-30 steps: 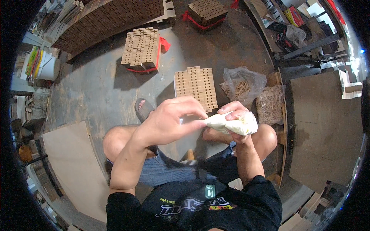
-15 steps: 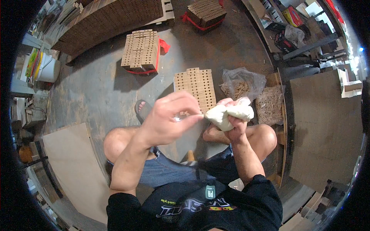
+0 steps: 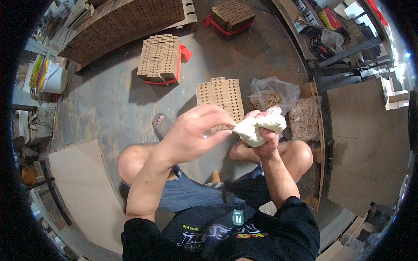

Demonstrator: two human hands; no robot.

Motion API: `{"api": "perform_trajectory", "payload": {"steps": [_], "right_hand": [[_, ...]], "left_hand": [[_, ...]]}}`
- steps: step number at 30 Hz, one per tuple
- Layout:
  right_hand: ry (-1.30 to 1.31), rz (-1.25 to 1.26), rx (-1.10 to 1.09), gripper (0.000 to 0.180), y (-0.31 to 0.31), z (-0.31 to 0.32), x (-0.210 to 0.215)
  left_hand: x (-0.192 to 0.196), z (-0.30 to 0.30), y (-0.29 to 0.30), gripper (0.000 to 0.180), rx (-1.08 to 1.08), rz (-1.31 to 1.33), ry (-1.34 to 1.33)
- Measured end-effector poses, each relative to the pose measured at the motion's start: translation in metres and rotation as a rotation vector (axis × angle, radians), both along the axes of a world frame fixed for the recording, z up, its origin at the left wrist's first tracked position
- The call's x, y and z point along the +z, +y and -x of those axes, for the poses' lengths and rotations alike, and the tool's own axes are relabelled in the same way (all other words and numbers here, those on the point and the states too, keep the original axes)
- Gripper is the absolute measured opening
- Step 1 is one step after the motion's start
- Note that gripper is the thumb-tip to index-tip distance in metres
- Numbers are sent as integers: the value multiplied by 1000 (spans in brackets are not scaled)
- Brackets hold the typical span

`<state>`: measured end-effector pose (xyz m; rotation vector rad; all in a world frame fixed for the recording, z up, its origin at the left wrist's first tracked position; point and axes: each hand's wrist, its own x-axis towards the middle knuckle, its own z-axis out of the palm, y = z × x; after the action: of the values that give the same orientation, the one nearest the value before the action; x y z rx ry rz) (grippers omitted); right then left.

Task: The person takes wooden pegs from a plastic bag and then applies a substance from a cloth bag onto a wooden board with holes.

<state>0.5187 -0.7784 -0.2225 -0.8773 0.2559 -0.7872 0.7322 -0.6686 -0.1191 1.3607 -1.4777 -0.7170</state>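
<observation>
Head view shows a person sitting low, knees apart, above a grey concrete floor [image 3: 109,100]. The right hand [image 3: 263,139] is closed around a white crumpled bag [image 3: 257,128], held in front of the chest between the knees. The left hand [image 3: 196,132] is just beside it, fingers curled, and the fingertips pinch the left end of the bag; what is between them is too small to tell, maybe a little piece. Beyond the hands, a flat stack of perforated wooden blocks [image 3: 222,98] lies on the floor. Near it on the right is a clear plastic bag of wooden dowels [image 3: 272,93]. Farther away stands a bundle of blocks with red strap [image 3: 161,58].
</observation>
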Motion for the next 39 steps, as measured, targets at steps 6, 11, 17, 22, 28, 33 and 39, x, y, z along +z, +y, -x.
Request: {"api": "perform_trajectory", "payload": {"steps": [6, 11, 17, 22, 28, 33, 39], "right_hand": [[67, 31, -12, 52, 4, -4, 5], [301, 64, -30, 46, 7, -5, 8], [214, -437, 68, 45, 9, -10, 14], [202, -505, 63, 42, 14, -20, 32], [153, -552, 49, 35, 5, -16, 30], [143, -595, -14, 32, 4, -19, 38], [151, -593, -16, 39, 5, -20, 35]], "left_hand": [[-1, -2, -2, 13, -10, 29, -130], [-2, 0, -2, 12, 13, 69, -151], [-4, 2, -4, 13, 37, 116, -117], [-5, 3, -3, 15, 43, 128, -83], [2, -4, 0, 14, 64, 147, 2], [2, -8, -1, 13, 99, 112, 28], [-3, 0, -1, 16, 83, 104, 2]]}}
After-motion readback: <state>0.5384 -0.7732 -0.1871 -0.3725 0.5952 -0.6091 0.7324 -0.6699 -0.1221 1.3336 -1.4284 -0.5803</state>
